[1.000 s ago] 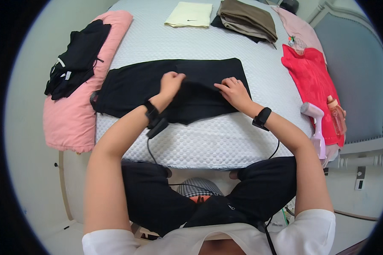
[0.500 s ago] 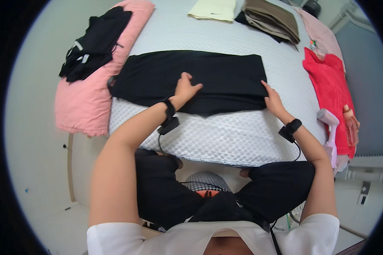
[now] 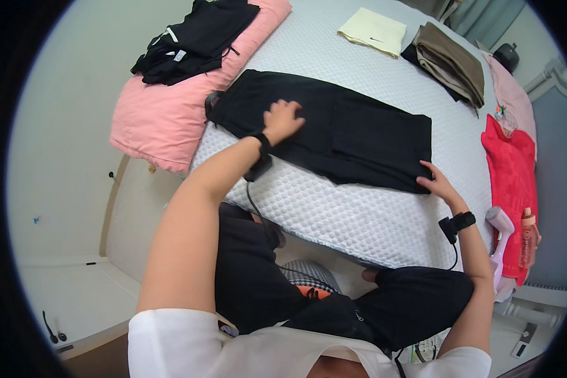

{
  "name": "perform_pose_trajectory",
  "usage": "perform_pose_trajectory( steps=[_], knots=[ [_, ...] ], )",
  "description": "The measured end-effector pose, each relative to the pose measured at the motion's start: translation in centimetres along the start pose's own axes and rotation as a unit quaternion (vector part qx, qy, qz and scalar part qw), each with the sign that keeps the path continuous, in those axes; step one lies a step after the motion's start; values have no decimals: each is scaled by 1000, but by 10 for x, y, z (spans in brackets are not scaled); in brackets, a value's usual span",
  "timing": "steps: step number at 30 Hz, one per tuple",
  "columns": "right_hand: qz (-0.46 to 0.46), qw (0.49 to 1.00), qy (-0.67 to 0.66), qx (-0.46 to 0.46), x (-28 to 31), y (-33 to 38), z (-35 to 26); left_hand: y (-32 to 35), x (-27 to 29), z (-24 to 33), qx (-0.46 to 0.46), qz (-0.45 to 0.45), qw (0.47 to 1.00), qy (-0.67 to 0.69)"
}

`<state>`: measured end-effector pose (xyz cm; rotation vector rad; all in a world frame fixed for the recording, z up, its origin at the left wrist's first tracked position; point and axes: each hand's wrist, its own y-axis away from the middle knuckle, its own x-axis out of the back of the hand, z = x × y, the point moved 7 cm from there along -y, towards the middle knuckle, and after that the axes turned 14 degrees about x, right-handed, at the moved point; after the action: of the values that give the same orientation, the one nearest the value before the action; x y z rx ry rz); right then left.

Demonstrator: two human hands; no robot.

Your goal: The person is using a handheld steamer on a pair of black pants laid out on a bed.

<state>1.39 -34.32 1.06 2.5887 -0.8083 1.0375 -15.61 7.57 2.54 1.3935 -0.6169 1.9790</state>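
Note:
Black trousers [image 3: 365, 132] lie folded lengthwise on the white quilted bed [image 3: 372, 217], with the waist end at the left and the hem end at the right. My left hand [image 3: 283, 121] rests on top of the trousers toward the waist end, its fingers apart and slightly bent. At the lower right corner of the hem, my right hand [image 3: 440, 183] touches the cloth, thumb and forefinger spread. Neither hand visibly grips the fabric. A dark strap [image 3: 214, 101] shows at the waist end.
Black clothing [image 3: 192, 44] lies on a pink folded quilt [image 3: 154, 120] at the left. Farther back are a folded cream cloth [image 3: 372, 31] and brown folded garments [image 3: 450, 60]. On the right are a red cloth [image 3: 510, 167], a pale purple steamer [image 3: 501, 233] and a bottle [image 3: 528, 236].
The view has turned, so the bed appears tilted. My left hand has slid along the trousers toward the waist end. My right hand stays by the hem corner.

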Motion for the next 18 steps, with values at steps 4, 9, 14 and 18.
perform_pose_trajectory(
  steps=[4,9,14,18],
  knots=[
    [130,961,-156,-187,5,-5,21,-29,57,-114,65,167,982,-68],
    [172,953,-145,-202,4,-10,46,-7,116,-119,24,324,943,-76],
    [168,976,-10,-139,1,-17,64,9,34,-8,-128,-2,989,75],
    [166,976,-2,-140,-3,-14,56,35,-20,51,-87,-23,990,-110]
  ],
)
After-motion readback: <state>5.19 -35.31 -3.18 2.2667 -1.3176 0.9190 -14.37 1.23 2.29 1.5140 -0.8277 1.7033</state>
